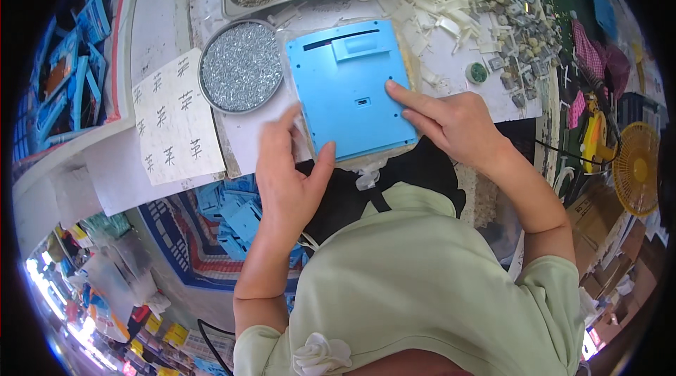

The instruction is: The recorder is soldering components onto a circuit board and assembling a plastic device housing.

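Touching the blue panel (338,108) at the table's (243,140) near edge with right hand (458,122) outstretched and left hand (285,175) spread wide (cannot tell if gripping with either), pointed slot-end away, along a long axis leaning slightly left.

Assembly workshop, silver hardware (241,66), heaped plastic parts (451,10)

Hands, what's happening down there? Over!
Left hand, blurred, at left edge of blue panel. Right hand: fingertips on its right side. Panel flat. Round dish of metal pieces close left.
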`<action>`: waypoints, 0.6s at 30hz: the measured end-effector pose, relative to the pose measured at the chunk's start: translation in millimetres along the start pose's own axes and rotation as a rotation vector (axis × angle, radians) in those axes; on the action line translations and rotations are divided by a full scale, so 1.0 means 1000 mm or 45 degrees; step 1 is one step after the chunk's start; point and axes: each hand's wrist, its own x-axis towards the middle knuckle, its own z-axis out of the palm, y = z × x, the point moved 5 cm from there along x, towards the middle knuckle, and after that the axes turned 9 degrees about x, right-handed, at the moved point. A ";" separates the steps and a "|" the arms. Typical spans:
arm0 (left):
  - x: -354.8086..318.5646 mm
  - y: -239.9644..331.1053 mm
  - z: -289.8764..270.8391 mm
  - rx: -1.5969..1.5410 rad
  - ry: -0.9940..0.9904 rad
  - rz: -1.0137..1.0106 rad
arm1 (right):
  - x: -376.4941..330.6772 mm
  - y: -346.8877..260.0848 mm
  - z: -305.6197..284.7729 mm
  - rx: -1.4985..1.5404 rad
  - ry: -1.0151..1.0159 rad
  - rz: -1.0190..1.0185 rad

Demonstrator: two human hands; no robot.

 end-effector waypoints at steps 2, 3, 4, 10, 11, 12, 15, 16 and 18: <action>0.013 0.024 -0.008 0.320 0.022 0.392 | 0.002 -0.004 -0.002 0.037 0.042 -0.044; 0.016 0.033 -0.008 0.480 0.035 0.583 | 0.003 -0.007 -0.003 0.056 0.059 -0.069; 0.016 0.034 -0.003 0.479 -0.025 0.605 | 0.004 -0.007 -0.004 0.047 0.052 -0.078; 0.025 0.020 0.002 0.236 -0.139 0.636 | 0.013 -0.009 -0.014 0.047 0.061 -0.153; 0.030 0.012 -0.001 0.182 -0.119 0.638 | 0.014 -0.008 -0.013 0.062 0.070 -0.171; 0.034 0.007 -0.004 0.128 -0.098 0.640 | 0.016 -0.008 -0.013 0.076 0.079 -0.189; 0.031 0.001 -0.003 0.232 -0.141 0.694 | 0.013 -0.010 -0.010 0.069 0.074 -0.142; 0.030 -0.003 -0.001 0.211 -0.143 0.691 | 0.012 -0.006 -0.007 0.087 0.053 -0.093; 0.036 -0.003 -0.003 0.176 -0.161 0.698 | 0.014 0.000 -0.008 0.110 0.044 -0.011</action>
